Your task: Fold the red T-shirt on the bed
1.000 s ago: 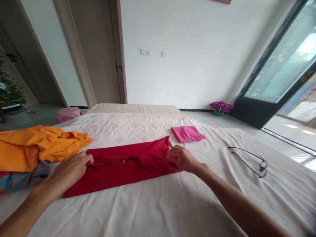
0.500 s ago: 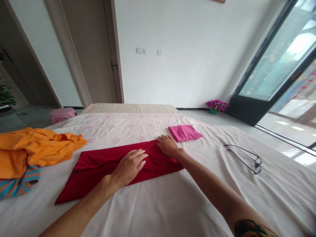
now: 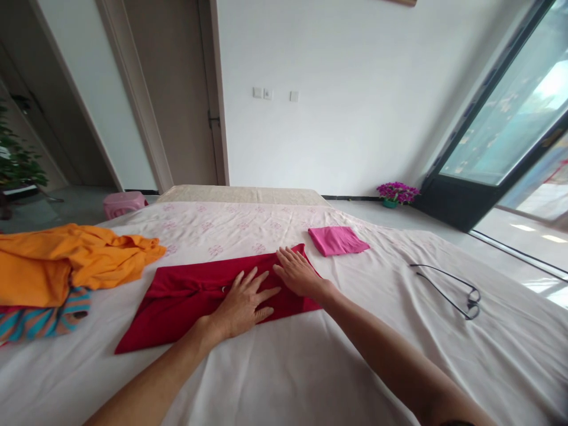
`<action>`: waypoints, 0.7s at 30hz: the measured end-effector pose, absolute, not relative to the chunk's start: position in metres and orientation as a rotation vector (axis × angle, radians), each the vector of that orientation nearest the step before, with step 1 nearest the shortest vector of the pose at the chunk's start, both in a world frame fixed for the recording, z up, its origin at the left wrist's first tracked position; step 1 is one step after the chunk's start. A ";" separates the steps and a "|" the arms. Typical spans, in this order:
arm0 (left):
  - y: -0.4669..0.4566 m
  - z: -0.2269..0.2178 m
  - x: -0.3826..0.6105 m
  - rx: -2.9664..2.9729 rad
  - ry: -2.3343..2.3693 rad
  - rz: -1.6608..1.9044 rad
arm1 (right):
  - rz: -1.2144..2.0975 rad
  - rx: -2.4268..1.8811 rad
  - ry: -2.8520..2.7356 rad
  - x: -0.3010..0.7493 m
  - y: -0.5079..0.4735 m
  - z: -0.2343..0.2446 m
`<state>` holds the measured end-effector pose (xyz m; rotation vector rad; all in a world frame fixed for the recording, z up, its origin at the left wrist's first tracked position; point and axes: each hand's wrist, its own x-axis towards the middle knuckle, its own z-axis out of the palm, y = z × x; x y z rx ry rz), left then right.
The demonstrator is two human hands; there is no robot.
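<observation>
A dark red garment [image 3: 177,302], folded into a long flat strip, lies on the white bedsheet [image 3: 284,367]. My left hand [image 3: 245,302] rests flat on its middle, fingers spread. Close beside it, my right hand [image 3: 298,273] lies palm down near the garment's right end, fingers stretched out. Just past that end sits a small folded pink cloth [image 3: 338,241], apart from both hands. What kind of garment the red one is cannot be made out.
An orange garment [image 3: 97,254] lies heaped at the left, over a blue-striped cloth [image 3: 66,313]. Eyeglasses [image 3: 473,302] rest on the sheet at right. Beyond the bed stand a pink stool [image 3: 125,203], a pot of purple flowers [image 3: 396,192] and a glass door [image 3: 492,136].
My left hand has moved right and spread its fingers on the red garment. My right hand has shifted slightly left. The garment's right end now shows a raised corner. The view has turned a little.
</observation>
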<state>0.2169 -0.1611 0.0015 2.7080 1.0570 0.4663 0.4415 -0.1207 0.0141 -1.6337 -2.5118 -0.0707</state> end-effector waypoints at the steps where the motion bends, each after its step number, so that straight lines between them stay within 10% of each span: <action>1: -0.161 0.005 0.215 2.672 1.042 0.484 | -0.063 -1.626 -2.530 0.442 -0.125 0.009; 10: -0.154 0.020 0.165 2.329 1.385 0.886 | -0.070 -1.729 -2.454 0.441 -0.133 0.015; 21: -0.165 -0.010 0.089 2.449 2.072 0.237 | -0.087 -1.538 -2.492 0.411 -0.181 0.000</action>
